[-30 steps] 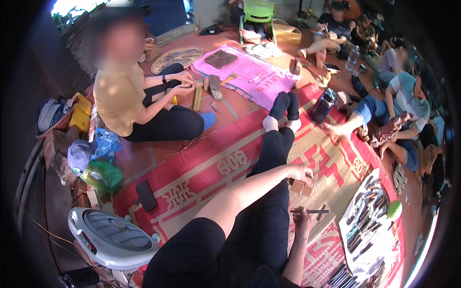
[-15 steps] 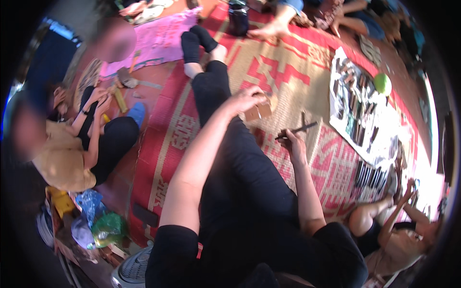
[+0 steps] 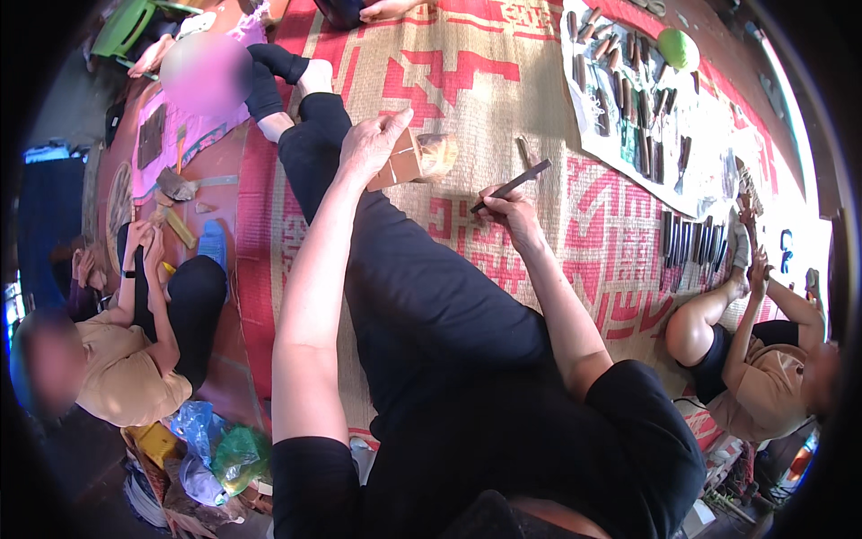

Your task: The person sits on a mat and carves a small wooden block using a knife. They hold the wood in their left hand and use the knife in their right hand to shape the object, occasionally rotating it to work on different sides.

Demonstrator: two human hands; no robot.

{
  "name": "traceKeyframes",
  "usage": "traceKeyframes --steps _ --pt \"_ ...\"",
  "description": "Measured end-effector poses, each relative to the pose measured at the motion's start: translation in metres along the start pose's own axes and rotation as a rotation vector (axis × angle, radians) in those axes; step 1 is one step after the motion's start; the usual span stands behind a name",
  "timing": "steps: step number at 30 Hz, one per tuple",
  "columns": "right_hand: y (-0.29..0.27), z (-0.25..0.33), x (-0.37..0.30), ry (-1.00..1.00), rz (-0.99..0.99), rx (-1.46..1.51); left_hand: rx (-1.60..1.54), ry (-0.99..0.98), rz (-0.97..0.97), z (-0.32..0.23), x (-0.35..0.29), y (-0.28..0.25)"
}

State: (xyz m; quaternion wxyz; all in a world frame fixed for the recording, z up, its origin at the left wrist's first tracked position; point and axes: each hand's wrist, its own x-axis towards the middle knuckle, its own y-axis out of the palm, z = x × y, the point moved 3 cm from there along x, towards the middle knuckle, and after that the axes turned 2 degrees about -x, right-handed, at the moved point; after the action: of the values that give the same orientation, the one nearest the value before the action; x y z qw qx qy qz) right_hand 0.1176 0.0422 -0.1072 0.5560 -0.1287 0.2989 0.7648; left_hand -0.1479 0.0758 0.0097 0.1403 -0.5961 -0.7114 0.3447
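My left hand point(image 3: 373, 148) is closed round a reddish-brown block point(image 3: 398, 166) with pale lines crossing its face, held above my outstretched leg. At its right end is a rough tan part point(image 3: 437, 157); whether it belongs to the block I cannot tell. My right hand point(image 3: 512, 217) pinches a slim dark flat tool point(image 3: 523, 181), much as one holds a pen. The tool slants up to the right, apart from the block; its kind does not show clearly. A small slender piece point(image 3: 524, 151) lies on the mat just beyond the tool.
A red and tan woven mat point(image 3: 503, 99) spreads under me. At the right, a white sheet point(image 3: 588, 135) bears many wooden-handled tools, with a green round fruit point(image 3: 678, 49) beside them. Dark tools point(image 3: 691, 241) lie in a row nearer. People sit at both sides; plastic bags point(image 3: 241, 458) lie lower left.
My view has swung, so the mat, tools and people sit elsewhere in the picture. Both hands keep their holds. The dark tool slants more steeply, and more of the block's right end shows.
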Motion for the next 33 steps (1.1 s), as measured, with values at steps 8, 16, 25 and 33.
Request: traceKeyframes --steps 8,16,25,33 --pt "0.000 0.008 -0.003 0.004 0.002 -0.017 0.049 0.042 0.005 -0.005 -0.001 -0.002" --pt "0.000 0.006 -0.004 0.001 0.023 0.086 0.017 0.053 0.027 -0.002 -0.003 -0.002" --pt "0.025 0.041 0.018 -0.170 0.050 -0.078 -0.166 -0.094 0.020 0.009 0.008 -0.010" --pt "0.038 0.036 0.045 -0.162 0.001 0.009 -0.615 -0.272 -0.132 0.057 0.040 -0.024"
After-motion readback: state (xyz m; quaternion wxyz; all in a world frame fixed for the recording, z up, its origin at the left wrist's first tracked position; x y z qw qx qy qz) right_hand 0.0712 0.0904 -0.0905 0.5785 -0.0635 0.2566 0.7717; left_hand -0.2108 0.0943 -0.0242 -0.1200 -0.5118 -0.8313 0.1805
